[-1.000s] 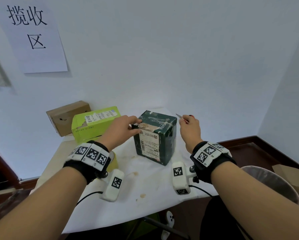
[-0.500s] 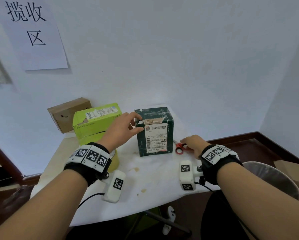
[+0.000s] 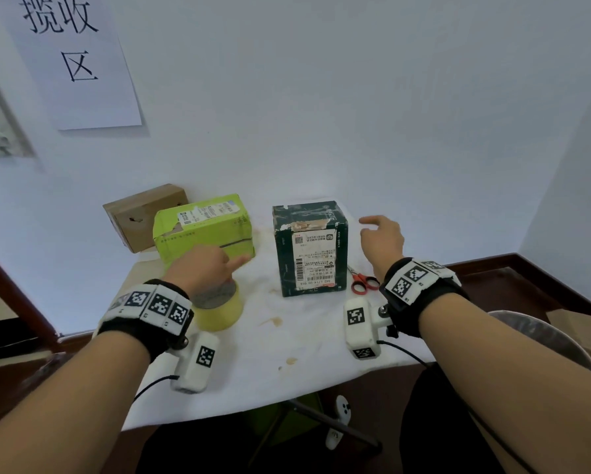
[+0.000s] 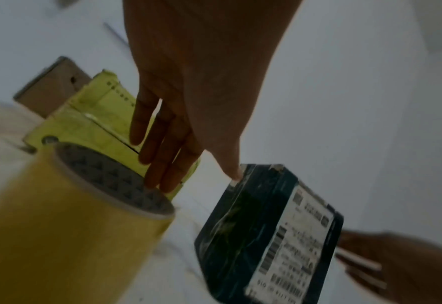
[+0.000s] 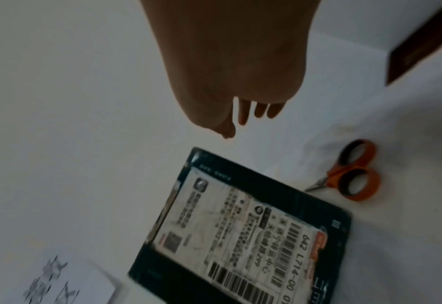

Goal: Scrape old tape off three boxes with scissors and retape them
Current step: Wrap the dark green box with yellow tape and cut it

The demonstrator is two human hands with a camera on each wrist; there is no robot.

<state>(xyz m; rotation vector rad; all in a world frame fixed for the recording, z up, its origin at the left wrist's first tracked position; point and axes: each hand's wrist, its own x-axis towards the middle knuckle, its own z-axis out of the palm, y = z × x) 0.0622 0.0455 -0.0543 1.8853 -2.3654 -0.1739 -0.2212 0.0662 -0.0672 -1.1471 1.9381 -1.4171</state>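
L hand [image 3: 205, 265] loose, over tape roll [image 3: 219, 311] | R hand [image 3: 381, 239] loose, empty | scissors [image 3: 364, 282] beside dark box [image 3: 309, 249]

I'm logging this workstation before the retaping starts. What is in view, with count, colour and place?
Dark green box: 1, dark green with a white label, upright at table centre.
Green box: 1, yellow-green, back left, beside the brown one.
Brown box: 1, brown cardboard, far back left by the wall.
Tape roll: 1, yellowish, front left, under the left hand.
Scissors: 1, orange handles, lying right of the dark green box.
Table: 1, white cover with stains.
Paper sign: 1, white with black characters, on the wall.
Bin: 1, grey, lower right, partly hidden.
Left hand: over the tape roll, fingers straight.
Right hand: raised right of the dark green box, holding nothing.
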